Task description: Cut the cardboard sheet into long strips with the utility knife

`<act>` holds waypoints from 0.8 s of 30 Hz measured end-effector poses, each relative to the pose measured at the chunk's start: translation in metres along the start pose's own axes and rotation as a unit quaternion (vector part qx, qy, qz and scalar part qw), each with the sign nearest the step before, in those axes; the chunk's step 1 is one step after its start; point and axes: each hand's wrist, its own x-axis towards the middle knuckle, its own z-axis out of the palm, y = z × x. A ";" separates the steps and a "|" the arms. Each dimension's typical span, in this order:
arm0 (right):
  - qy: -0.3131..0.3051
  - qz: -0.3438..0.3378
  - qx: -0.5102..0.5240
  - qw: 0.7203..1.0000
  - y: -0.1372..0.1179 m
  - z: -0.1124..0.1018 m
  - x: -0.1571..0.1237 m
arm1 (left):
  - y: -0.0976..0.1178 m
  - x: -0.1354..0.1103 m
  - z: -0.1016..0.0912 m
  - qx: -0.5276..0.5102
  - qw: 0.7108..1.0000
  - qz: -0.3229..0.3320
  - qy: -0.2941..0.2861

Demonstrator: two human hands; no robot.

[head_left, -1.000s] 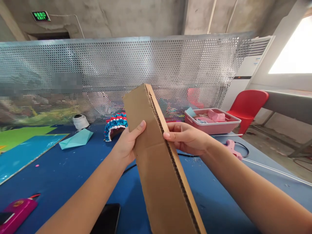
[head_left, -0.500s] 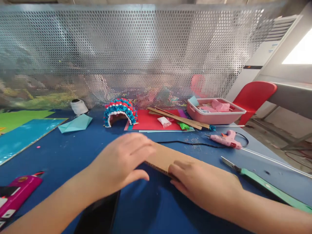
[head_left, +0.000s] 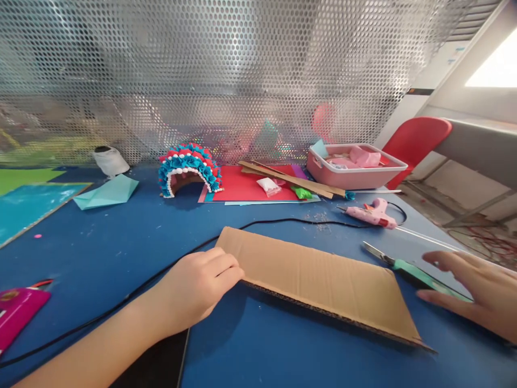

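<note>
A flat brown piece of corrugated cardboard (head_left: 319,275) lies at a slant in front of me, its near edge slightly raised off the blue table (head_left: 258,345). My left hand (head_left: 205,283) grips its left end, fingers closed with the thumb side beneath. On the right, my right hand (head_left: 472,291) is spread over the green-handled utility knife (head_left: 416,272), whose blade points left. Thumb and fingers stand apart around the handle; whether they touch it I cannot tell.
A pink glue gun (head_left: 374,213) lies behind the knife, its black cord (head_left: 283,220) running left. Farther back are a pink basket (head_left: 357,172), red paper (head_left: 234,180), cardboard strips (head_left: 283,178) and a blue-red decorated arch (head_left: 191,164). A magenta object (head_left: 22,312) lies left.
My right hand has let go of the cardboard and moved right to the knife. My left hand has closed on the cardboard's left end. The cardboard now lies flatter.
</note>
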 end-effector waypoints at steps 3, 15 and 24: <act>-0.048 -0.038 0.035 0.998 0.023 0.015 -0.008 | 0.003 0.006 -0.007 -0.057 0.997 -0.015 -0.054; 0.001 -0.123 0.041 0.992 -0.035 -0.019 -0.010 | -0.012 0.050 -0.010 -0.076 0.984 -0.017 -0.159; -0.045 -0.378 0.010 0.925 -0.121 -0.043 -0.020 | -0.005 0.028 -0.020 0.089 0.996 -0.010 -0.017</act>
